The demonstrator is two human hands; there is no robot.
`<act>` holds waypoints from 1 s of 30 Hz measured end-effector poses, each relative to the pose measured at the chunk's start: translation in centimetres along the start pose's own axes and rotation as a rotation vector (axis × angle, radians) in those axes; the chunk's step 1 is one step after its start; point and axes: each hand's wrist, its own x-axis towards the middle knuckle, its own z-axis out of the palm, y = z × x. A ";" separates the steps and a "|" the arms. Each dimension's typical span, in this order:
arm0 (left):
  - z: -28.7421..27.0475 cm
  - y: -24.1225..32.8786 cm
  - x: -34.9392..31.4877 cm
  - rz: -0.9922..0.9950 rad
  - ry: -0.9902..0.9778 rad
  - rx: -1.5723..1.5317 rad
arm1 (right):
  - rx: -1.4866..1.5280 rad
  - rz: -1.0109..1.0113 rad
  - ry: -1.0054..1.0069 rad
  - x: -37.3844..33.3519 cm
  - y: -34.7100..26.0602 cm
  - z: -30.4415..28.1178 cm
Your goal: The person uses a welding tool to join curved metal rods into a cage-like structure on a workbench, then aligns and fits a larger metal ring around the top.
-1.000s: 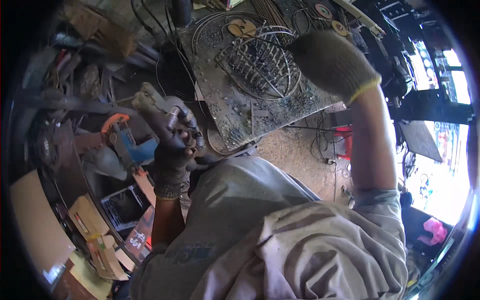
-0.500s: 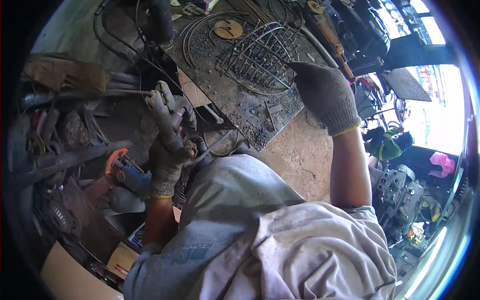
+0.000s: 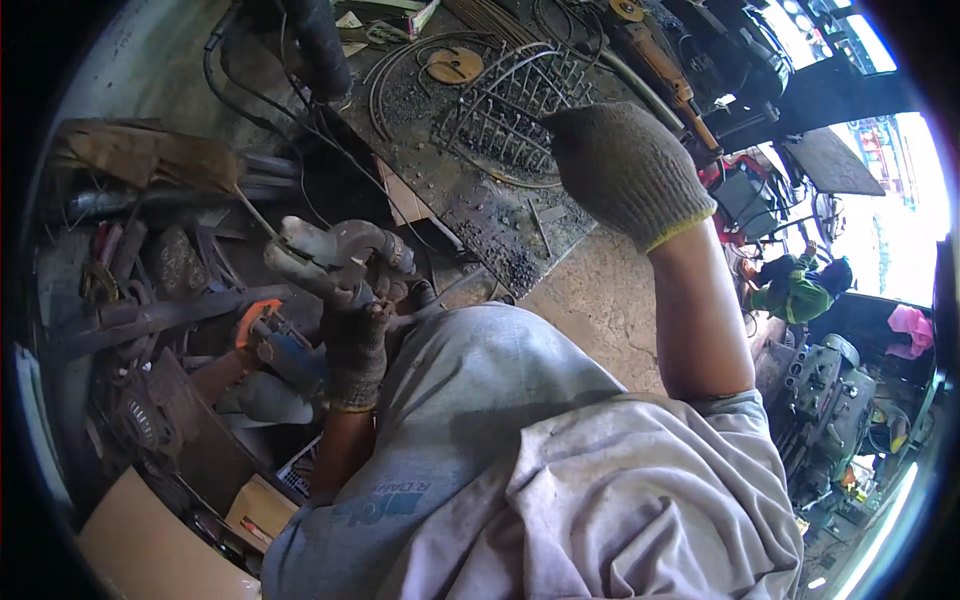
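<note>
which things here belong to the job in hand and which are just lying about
Likely in use:
clamp-like tool and thin rod, left hand
round metal grid, near right hand

Probably just lying about:
tan disc
tan panel
pink bundle

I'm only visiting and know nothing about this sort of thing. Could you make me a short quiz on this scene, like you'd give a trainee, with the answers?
1. Which hand holds the clamp?
a) right
b) left
c) both

2. True or false: the round disc lies on the table.

3. Fill in the blank: the glove on the right hand is edged in ____ at the wrist.

Key:
1. b, the left hand
2. True
3. yellow
</note>
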 end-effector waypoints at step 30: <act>-5.9 0.0 14.2 0.061 -0.433 -0.109 | 0.288 0.361 0.249 -2.3 -5.3 5.3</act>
